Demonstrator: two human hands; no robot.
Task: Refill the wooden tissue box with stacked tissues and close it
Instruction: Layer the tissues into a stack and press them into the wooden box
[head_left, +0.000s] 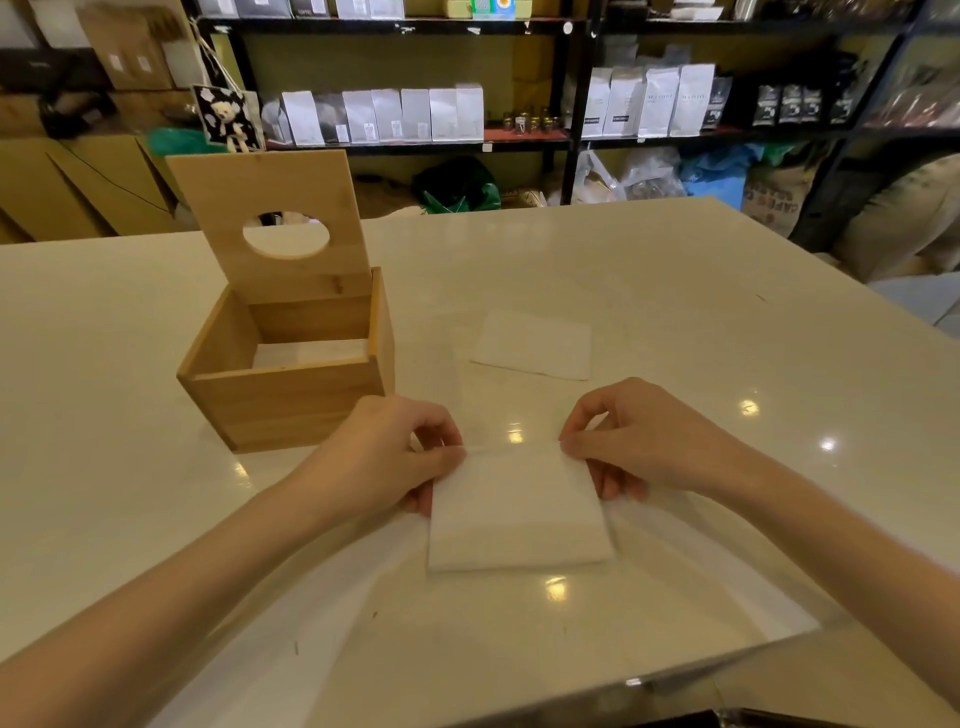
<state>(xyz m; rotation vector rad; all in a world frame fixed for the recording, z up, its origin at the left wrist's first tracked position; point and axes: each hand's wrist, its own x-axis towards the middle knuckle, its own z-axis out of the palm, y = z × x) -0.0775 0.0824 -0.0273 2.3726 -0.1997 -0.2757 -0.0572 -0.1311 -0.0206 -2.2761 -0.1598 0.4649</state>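
Note:
The wooden tissue box (291, 400) stands on the table at the left, its lid (270, 182) with an oval hole raised upright at the back. White tissues (311, 352) lie low inside it. A folded white tissue stack (519, 514) rests on the table in front of me. My left hand (384, 457) pinches its far left corner, and my right hand (634, 441) pinches its far right corner. Another white tissue (535, 344) lies flat on the table beyond my hands, to the right of the box.
The glossy cream table (675, 291) ends in a front edge at the lower right. Behind it stand black shelves (576, 104) with white bags and jars, cardboard boxes (78, 182) at the left and sacks at the far right.

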